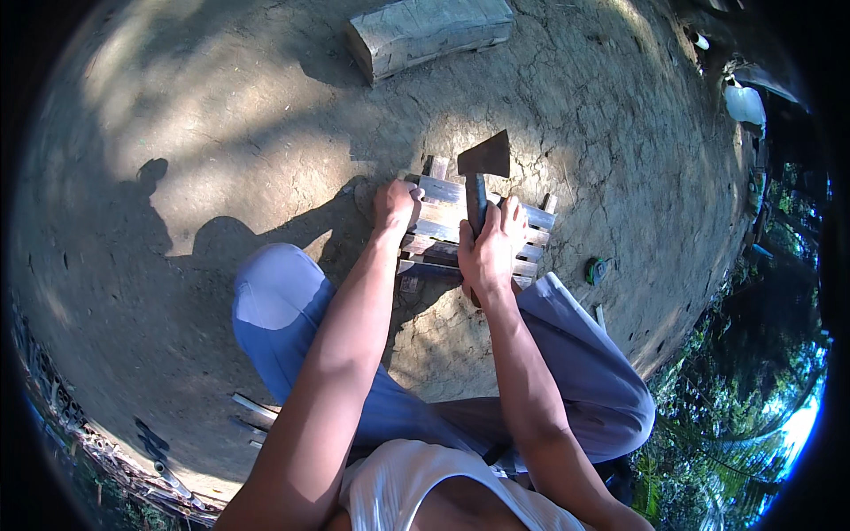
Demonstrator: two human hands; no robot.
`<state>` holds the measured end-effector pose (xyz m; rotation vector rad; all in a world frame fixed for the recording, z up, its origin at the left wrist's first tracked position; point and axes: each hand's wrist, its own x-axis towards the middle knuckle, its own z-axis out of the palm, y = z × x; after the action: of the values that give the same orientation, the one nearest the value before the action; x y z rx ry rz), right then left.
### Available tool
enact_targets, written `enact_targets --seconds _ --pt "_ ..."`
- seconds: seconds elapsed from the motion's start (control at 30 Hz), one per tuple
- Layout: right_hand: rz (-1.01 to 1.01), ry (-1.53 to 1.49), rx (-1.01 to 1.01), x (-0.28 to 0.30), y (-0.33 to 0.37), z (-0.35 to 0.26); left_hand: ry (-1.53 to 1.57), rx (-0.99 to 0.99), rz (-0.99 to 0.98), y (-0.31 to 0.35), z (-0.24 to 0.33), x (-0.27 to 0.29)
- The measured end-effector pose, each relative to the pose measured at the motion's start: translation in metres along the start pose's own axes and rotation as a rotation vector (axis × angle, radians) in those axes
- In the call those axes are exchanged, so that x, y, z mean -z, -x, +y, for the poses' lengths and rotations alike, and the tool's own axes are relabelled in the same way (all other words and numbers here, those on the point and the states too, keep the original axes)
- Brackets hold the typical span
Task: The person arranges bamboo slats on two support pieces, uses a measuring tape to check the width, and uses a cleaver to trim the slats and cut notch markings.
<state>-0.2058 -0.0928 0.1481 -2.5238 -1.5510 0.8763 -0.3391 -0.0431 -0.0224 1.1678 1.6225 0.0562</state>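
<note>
In front of my crossed legs lies a small slatted wooden piece (436,230), with several narrow strips laid across side supports. My left hand (397,206) is closed at its left edge, fingers curled around a strip's end. A hatchet (485,157) with a dark, flared metal head points away from me above the slats. My right hand (496,241) is wrapped round its handle (475,199), thumb on the left side and fingers on the right. Part of the handle is hidden under that hand. The hatchet's head reaches past the far edge of the slats.
A thick squared wooden block (429,37) lies on the cracked dirt ground at the far side. A round green-and-black object, perhaps a tape measure (596,270), is by my right knee. Thin strips (255,407) lie at my left. A white bag (745,104) and plants are at right.
</note>
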Motion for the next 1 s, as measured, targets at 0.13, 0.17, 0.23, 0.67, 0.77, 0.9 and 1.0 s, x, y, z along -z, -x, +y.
enact_targets --seconds 0.13,0.17,0.23,0.67,0.77,0.9,1.0 --pt "0.373 -0.082 0.153 -0.013 0.013 -0.003 -0.049 -0.144 -0.038 0.006 0.003 0.009" --pt "0.267 -0.086 0.097 -0.019 0.019 -0.002 -0.009 -0.126 0.012 0.005 0.0 0.006" --pt "0.051 -0.077 0.0 -0.031 0.022 0.0 0.068 -0.091 0.111 0.006 -0.004 -0.004" --pt "-0.2 0.099 -0.135 -0.043 0.02 0.012 -0.04 -0.071 -0.021 0.002 0.007 0.004" --pt "-0.092 -0.005 -0.124 -0.024 0.013 0.015 -0.025 -0.08 0.021 0.007 0.007 0.004" --pt "0.531 0.085 0.234 -0.02 0.009 0.002 -0.002 -0.096 -0.006 0.0 0.0 0.005" --pt "0.509 -0.202 0.227 -0.043 0.021 0.004 0.024 -0.052 0.012 0.006 0.007 0.004"
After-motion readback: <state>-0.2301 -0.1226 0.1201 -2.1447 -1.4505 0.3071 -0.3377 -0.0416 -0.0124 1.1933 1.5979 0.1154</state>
